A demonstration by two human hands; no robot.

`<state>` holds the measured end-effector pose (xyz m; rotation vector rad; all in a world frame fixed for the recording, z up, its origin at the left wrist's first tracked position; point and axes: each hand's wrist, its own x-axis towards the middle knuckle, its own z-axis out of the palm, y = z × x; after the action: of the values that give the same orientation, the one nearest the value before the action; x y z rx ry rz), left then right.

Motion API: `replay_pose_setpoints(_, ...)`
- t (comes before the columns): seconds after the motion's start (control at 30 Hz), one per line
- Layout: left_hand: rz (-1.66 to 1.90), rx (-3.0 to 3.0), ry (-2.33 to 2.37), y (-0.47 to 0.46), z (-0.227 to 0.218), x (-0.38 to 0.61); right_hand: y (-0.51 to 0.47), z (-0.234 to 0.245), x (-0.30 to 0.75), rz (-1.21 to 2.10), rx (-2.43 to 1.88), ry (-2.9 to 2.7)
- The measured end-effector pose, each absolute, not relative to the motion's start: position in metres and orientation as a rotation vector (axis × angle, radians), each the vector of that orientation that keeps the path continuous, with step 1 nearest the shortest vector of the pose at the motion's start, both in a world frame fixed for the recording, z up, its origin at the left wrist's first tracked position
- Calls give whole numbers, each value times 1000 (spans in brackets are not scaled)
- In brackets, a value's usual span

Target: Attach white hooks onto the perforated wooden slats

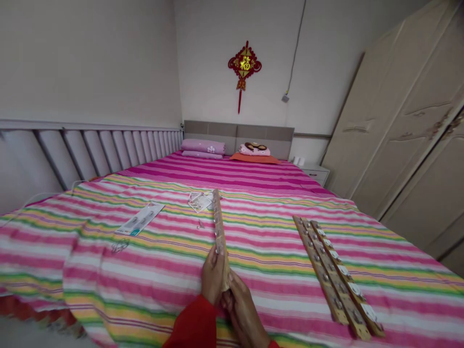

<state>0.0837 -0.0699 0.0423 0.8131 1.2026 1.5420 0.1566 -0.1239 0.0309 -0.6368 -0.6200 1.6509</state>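
A long, narrow wooden strip (220, 229) with small metal pieces along its face points away from me over the striped bed cover. My left hand (212, 273) is closed around its near part, thumb on the face. My right hand (241, 299) grips the near end from the right and below, its fingers partly hidden. Beyond the strip's far half lies a small clear packet (200, 201) with printed paper. A small metal piece (200, 224) rests just left of the strip, too small to name for certain.
Three similar wooden strips (328, 273) lie side by side on the right, one bearing round white pieces. On the left are a flat blister package (141, 219) and a tangle of thin wire-like loops (120, 245). Folded bedding (203, 147) lies by the headboard (217, 129). A wardrobe (398, 125) stands right.
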Motion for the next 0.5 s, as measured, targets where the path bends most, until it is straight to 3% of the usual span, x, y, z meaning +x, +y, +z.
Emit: replay_pose_setpoints(0.5, 1567, 809, 1235, -27, 31, 69, -113, 28, 157, 1671, -674, -685)
